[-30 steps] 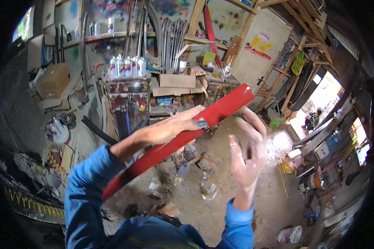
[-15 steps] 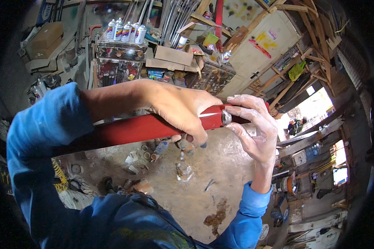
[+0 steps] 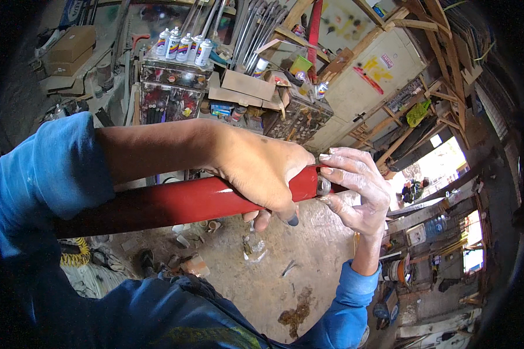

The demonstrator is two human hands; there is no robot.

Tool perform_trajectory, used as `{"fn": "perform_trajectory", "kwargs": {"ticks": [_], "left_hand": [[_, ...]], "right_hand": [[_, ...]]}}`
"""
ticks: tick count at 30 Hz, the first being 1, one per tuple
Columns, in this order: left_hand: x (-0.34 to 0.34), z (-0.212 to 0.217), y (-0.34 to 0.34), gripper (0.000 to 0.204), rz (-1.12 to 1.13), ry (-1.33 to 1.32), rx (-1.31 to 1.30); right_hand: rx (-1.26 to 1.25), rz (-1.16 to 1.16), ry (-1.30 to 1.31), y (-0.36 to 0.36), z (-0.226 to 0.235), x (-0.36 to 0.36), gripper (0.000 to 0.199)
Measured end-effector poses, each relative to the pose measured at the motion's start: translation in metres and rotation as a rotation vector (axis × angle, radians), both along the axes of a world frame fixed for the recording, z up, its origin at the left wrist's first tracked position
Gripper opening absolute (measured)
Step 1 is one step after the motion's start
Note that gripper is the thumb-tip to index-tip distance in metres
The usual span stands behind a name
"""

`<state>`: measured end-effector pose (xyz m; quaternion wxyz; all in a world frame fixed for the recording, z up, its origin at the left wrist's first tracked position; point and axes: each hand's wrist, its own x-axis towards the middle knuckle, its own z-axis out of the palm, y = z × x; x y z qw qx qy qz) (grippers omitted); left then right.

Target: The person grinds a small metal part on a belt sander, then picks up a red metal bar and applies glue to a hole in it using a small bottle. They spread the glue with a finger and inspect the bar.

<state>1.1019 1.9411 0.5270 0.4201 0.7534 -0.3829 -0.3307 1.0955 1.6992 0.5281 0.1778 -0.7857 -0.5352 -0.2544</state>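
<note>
your left fingers (image 3: 263, 220) are grasping the red bar (image 3: 163, 203); just beside them, your right fingers (image 3: 350, 178) are pinching its silver part (image 3: 324, 187).

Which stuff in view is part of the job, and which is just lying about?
In the job:
- red bar
- left hand, wrapped around it
- right hand, at its end

Apparently just lying about:
- spray cans
- cardboard box
- yellow coil
- green bag
</note>
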Motion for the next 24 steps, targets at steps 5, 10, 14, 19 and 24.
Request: {"fn": "perform_trajectory", "kwargs": {"ticks": [5, 10, 14, 19, 24], "left_hand": [[0.002, -0.001, 0.002, 0.049, -0.055, 0.055, -0.079], [-0.014, -0.027, 0.017, 0.054, -0.036, 0.286, -0.229], [-0.018, -0.07, 0.028, 0.055, -0.042, 0.321, -0.268], [-0.022, -0.116, 0.041, 0.084, -0.2, 0.677, -0.616], [-0.028, -0.12, 0.043, 0.085, -0.047, 0.421, -0.337]], "right_hand": [[-0.012, -0.003, 0.019, 0.006, 0.007, -0.003, 0.04], [-0.101, -0.005, 0.141, 0.016, 0.003, -0.016, 0.038], [-0.231, 0.014, 0.156, 0.028, -0.008, -0.019, 0.036], [-0.312, 0.087, 0.138, 0.042, -0.021, -0.023, 0.032], [-0.396, 0.076, 0.145, 0.05, -0.024, -0.028, 0.028]]}}
